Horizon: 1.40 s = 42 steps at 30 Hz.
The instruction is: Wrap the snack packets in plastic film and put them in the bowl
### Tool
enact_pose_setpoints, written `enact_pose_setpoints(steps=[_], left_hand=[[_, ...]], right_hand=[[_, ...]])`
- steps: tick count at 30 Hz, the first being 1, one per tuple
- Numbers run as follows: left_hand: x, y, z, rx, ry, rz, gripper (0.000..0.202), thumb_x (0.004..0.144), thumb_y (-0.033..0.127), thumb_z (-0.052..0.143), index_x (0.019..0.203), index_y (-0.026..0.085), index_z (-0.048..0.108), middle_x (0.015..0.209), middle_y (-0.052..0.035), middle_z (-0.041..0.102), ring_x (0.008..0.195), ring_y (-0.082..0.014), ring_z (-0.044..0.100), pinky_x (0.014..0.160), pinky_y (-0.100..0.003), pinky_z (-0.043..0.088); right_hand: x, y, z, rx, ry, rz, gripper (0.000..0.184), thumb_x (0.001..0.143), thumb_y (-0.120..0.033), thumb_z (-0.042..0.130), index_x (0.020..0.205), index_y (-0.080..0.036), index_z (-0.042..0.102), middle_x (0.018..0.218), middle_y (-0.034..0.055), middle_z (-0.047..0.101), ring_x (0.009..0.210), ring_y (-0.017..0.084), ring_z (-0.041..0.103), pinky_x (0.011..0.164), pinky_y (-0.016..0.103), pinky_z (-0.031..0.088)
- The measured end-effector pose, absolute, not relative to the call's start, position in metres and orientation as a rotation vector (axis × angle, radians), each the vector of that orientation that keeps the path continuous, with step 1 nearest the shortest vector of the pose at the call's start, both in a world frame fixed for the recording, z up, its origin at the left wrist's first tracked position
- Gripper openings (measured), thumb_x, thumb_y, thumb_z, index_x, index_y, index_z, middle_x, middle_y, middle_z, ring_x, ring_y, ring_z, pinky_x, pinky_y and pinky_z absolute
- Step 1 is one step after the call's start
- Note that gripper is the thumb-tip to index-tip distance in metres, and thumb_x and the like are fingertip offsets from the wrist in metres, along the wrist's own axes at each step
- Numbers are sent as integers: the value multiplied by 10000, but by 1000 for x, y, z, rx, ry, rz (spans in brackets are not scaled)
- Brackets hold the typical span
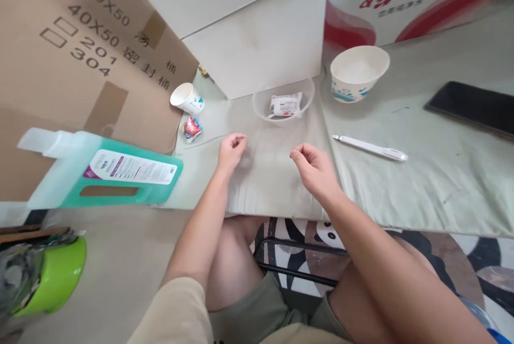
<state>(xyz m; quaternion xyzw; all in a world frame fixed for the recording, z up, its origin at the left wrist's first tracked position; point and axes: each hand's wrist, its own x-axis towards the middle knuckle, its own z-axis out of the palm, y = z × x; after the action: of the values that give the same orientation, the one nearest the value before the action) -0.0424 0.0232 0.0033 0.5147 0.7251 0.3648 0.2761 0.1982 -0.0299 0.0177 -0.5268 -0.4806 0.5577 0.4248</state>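
Observation:
My left hand (232, 152) is closed in a pinch just above the cloth. A thin dark line (206, 142), like a thread or hair, lies on the cloth and runs up to it. My right hand (314, 166) is also closed, thumb against the bent forefinger. What either hand holds, if anything, I cannot make out. Beyond the hands sits a clear plastic bowl (261, 111) with a white printed packet (286, 105) in it. Right of my right hand lies a white, slim-handled tool (369, 147), its pointed tip towards the bowl.
A large paper bowl (350, 91), a dark phone (474, 105), a tilted paper cup (187, 98) and a red-blue wrapper (193, 128) are on the cloth (441, 183). Left stand a green liquid bottle (160, 170) and a cardboard box (24, 65). White boxes (257, 38) line the back.

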Motion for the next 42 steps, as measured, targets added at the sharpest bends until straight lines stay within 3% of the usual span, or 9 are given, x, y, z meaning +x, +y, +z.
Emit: enact_pose_setpoints(steps=[5,9,16,20,24,27,32,37,42], left_hand=[[-136,82,24,1547,2554,813,318,687,189,737,994,199,655,1214,-122,577,1198,-288,536,1074,-428,387],[-182,93,28,1410,2663,389,439,620,184,805,1038,232,680,1491,-150,430,1404,-433,370,1166,-592,274],[-184,58,38,1475,2560,649,270,655,70,627,897,183,663,1257,-135,641,1160,-305,598,1105,-466,434],[-139,14,48,1009,2052,1212,261,734,212,577,986,209,645,915,-60,679,880,-239,664,806,-389,574],[-56,-21,31,683,1504,1284,252,680,239,566,922,204,628,793,-11,636,638,-153,589,577,-267,510],[0,-27,12,684,1332,1196,178,690,235,570,851,186,628,744,-1,612,591,-122,562,531,-229,469],[38,-6,-2,880,1383,1124,194,786,276,631,968,211,646,674,39,561,490,-86,459,451,-201,351],[36,16,-9,1123,1438,1138,313,834,428,702,1010,173,661,861,-27,685,777,-144,648,701,-246,516],[27,14,-14,1357,1524,970,766,695,265,822,1400,219,526,1387,-119,615,1235,-272,622,1045,-412,516]], right_hand=[[175,-24,9,-1346,-1379,1336,249,826,-432,521,686,-227,528,552,-39,420,536,124,386,550,301,290],[168,-16,5,-1382,-1410,1305,252,825,-437,515,691,-224,529,560,-41,412,541,122,383,553,298,293],[178,-19,10,-1411,-1416,1259,227,815,-400,527,683,-215,541,570,-40,439,544,118,402,552,283,302],[195,-29,14,-1369,-1384,1173,214,818,-388,543,692,-215,552,561,-43,439,535,116,399,540,275,301],[221,-32,12,-1410,-1373,948,159,842,-354,543,757,-222,566,612,-28,508,569,136,458,585,290,387],[248,-27,3,-1527,-1482,608,91,819,-272,551,870,-221,607,826,44,648,804,215,608,816,395,497],[303,-14,-20,-1800,-1672,315,296,840,-269,534,1090,-189,669,1155,172,691,1148,355,615,1030,586,451],[330,-11,-37,-1888,-1790,281,386,820,-359,557,1123,-168,703,1268,176,696,1220,374,607,1087,593,431],[322,-15,-30,-1837,-1754,229,275,862,-376,527,1006,-214,696,1201,160,716,1173,359,628,1034,572,453]])
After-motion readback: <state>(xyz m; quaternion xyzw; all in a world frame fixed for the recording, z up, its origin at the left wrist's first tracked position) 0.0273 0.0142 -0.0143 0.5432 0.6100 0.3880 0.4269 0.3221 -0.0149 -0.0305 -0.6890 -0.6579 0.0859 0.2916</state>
